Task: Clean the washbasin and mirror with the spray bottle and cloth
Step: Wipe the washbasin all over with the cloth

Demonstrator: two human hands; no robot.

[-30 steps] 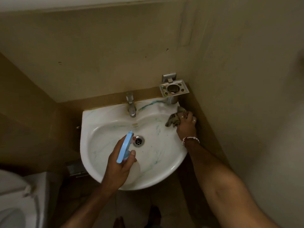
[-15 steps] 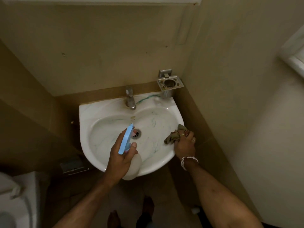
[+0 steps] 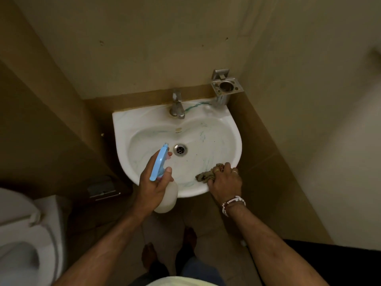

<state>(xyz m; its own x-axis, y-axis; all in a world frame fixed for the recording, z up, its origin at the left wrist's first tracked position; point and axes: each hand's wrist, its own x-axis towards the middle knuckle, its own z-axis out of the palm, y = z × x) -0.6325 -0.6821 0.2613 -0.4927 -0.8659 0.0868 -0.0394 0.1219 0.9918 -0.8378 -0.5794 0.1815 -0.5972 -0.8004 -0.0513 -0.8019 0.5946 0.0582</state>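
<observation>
A white washbasin (image 3: 144,120) with green-blue streaks hangs in the corner. My left hand (image 3: 151,186) grips a spray bottle (image 3: 159,164) with a blue trigger head and pale body, held over the basin's near left rim. My right hand (image 3: 224,182) holds a crumpled brown cloth (image 3: 206,176) against the inside of the basin's near right rim. The drain (image 3: 180,150) lies between the two hands. No mirror is in view.
A metal tap (image 3: 176,106) stands at the basin's back. A metal tumbler holder (image 3: 225,87) is fixed to the wall at the back right. A white toilet (image 3: 24,234) sits at the lower left. My feet (image 3: 171,248) are below the basin.
My right hand slid the cloth from the basin's back right corner, down along the right rim to the near right edge. The left hand kept holding the bottle above the bowl.
</observation>
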